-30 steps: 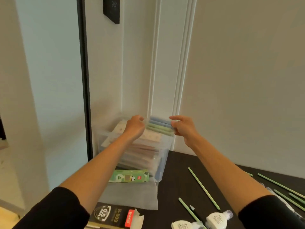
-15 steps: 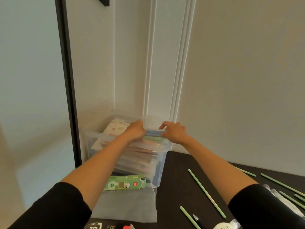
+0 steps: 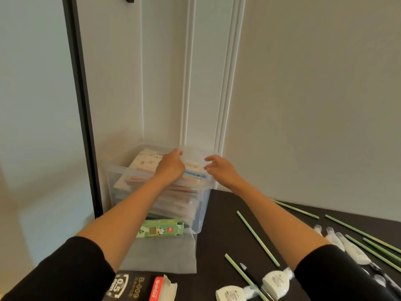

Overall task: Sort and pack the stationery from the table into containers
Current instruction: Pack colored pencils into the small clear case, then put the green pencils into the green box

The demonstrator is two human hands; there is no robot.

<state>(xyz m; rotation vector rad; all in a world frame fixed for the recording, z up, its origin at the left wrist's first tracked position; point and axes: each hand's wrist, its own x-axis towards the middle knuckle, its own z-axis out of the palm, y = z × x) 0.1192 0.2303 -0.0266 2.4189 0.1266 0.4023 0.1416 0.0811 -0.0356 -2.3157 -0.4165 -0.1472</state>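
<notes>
Many packets [image 3: 147, 160] in clear bin [image 3: 121, 170], left grip [image 3: 171, 167] above, right grip [image 3: 220, 169] beside

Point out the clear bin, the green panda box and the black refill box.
clear bin [image 3: 121, 169], head view, front rim
green panda box [image 3: 161, 229], head view, front face
black refill box [image 3: 132, 288], head view, top face
</notes>
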